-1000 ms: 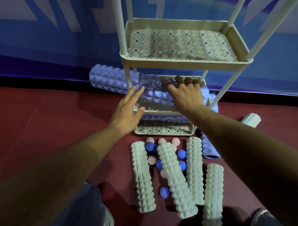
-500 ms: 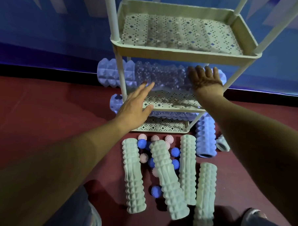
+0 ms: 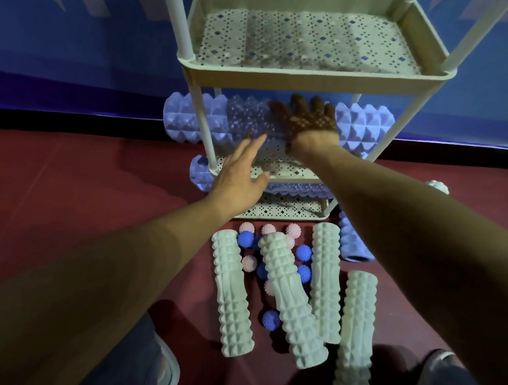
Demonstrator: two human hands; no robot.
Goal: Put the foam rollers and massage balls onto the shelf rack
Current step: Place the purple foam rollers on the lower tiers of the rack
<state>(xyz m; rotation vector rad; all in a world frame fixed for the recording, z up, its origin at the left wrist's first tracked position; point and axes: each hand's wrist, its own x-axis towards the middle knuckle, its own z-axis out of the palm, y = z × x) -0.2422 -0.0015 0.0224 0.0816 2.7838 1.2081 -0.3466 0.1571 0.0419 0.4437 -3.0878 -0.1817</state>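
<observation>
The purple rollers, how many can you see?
3. One purple roller lies across the middle shelf under the right hand. One lies on the bottom shelf. One lies on the floor, right of the rack. More may be hidden.

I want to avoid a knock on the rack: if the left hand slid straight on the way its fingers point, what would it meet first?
Probably the purple roller on the middle shelf; the left hand points at it, though depth is unclear.

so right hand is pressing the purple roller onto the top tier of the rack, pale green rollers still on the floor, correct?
Not the top tier. The head view shows the right hand on the purple roller on the middle tier; the top tier holds nothing. The pale green rollers do lie on the floor.
</observation>
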